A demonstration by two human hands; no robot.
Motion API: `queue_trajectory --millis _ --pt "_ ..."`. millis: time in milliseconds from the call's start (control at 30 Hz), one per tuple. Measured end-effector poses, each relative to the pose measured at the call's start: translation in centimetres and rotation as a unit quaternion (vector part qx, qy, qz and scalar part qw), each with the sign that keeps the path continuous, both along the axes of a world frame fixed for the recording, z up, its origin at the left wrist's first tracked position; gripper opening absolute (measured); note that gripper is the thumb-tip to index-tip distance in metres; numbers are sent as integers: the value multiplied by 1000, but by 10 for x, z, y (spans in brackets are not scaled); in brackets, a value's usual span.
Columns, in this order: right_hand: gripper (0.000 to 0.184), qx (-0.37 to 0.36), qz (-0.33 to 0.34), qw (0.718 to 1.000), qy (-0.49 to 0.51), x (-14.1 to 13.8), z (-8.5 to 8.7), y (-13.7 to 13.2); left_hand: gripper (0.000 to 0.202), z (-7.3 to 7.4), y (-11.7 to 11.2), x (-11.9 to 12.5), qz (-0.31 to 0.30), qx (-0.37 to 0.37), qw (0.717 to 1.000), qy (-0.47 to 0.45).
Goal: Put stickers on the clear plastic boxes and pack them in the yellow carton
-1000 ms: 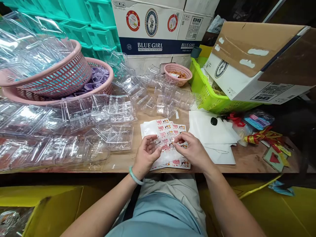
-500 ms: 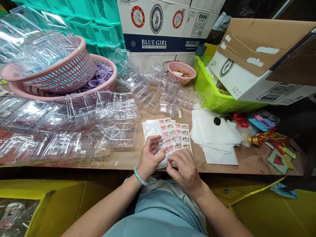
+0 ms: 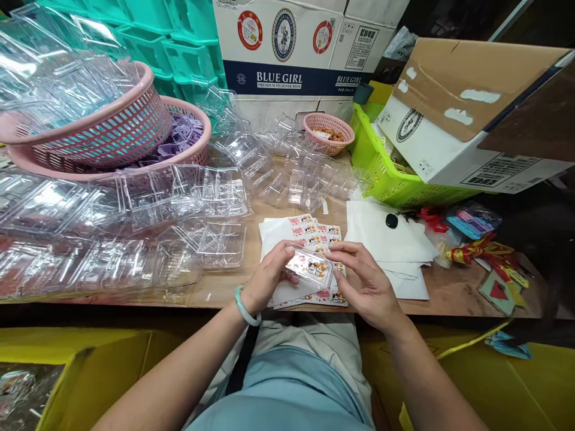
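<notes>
My left hand [image 3: 268,276], a pale green bangle at its wrist, grips the left end of a small clear plastic box [image 3: 299,280], with the thumb on top. My right hand [image 3: 366,287] has its thumb and index finger at the box's right end. An orange, black and white cat picture [image 3: 318,269] shows at the box; whether it is stuck on or seen through the plastic I cannot tell. Beneath lie sticker sheets [image 3: 309,222] printed with rows of cats and red lettering, partly hidden by the box and hands.
Rows of clear plastic boxes [image 3: 179,194] cover the left side. Behind them stand pink baskets [image 3: 188,157], one with purple pieces. White sheets [image 3: 381,239] with a black fob [image 3: 392,221] lie at right, before a green crate [image 3: 381,170] and a tilted carton [image 3: 431,143].
The clear box has come up into plain view, tilted over the sheets. My right hand has moved right and its fingers have spread from a pinch to the box's right end.
</notes>
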State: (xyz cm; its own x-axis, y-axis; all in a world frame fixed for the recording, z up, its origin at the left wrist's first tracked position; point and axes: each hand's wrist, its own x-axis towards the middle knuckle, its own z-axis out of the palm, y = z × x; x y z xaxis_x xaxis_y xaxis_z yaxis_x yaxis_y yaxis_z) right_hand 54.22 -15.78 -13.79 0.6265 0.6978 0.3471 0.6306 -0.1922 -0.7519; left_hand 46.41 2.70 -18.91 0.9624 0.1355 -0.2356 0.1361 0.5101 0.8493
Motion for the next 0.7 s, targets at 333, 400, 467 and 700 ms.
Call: queue_trajectory --millis 333,400,467,700 --pt "34 -45 165 983 61 23 23 15 38 -2 13 12 -12 32 999 36" --pt "33 -72 190 978 53 24 28 18 37 0 12 13 -23 37 999 30" --pt "28 -85 216 971 47 26 31 22 36 1 12 14 -72 40 996 21" --pt "10 -83 209 968 115 27 27 38 41 5 11 16 -138 60 989 13"
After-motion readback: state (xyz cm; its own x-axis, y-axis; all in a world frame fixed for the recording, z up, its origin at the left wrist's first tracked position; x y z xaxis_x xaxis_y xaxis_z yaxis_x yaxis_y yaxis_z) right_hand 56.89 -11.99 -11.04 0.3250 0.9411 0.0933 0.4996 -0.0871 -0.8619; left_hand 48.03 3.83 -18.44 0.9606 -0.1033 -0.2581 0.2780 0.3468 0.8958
